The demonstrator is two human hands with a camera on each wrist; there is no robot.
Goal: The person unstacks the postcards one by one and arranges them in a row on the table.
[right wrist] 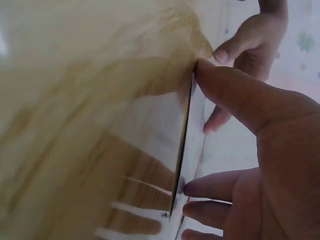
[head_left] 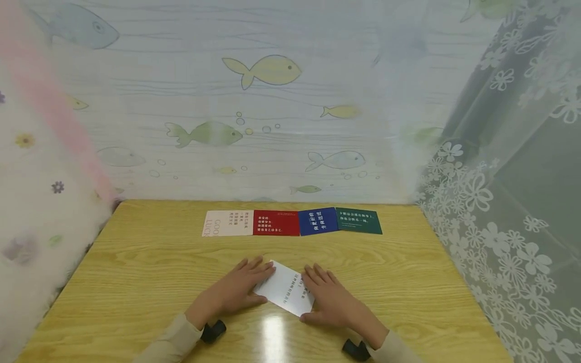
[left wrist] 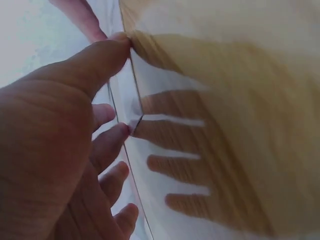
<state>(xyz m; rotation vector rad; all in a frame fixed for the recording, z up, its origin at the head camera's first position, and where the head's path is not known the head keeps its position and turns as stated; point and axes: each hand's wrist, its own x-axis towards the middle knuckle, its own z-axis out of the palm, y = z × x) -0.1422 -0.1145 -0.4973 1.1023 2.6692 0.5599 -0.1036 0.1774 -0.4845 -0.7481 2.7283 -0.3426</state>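
Note:
A white card (head_left: pixel 285 290) printed with dark characters lies at a slant low over the table, between the two hands. My left hand (head_left: pixel 237 287) holds its left end, thumb at the near corner and fingers at the far one. The right hand (head_left: pixel 333 300) holds the opposite end, its fingers partly covering the print and its thumb at the near corner. In the left wrist view, the left thumb and index fingertip touch the two ends of the card's edge (left wrist: pixel 134 92). In the right wrist view, the right thumb and fingers rest along the card's edge (right wrist: pixel 186 150).
Farther back on the wood-grain table (head_left: pixel 136 262) a row holds a pale card (head_left: pixel 229 223), a red card (head_left: pixel 277 223), a blue card (head_left: pixel 317 222) and a green card (head_left: pixel 358 221). A fish-print curtain (head_left: pixel 263 166) hangs behind; a floral sheer (head_left: pixel 495 237) hangs at the right.

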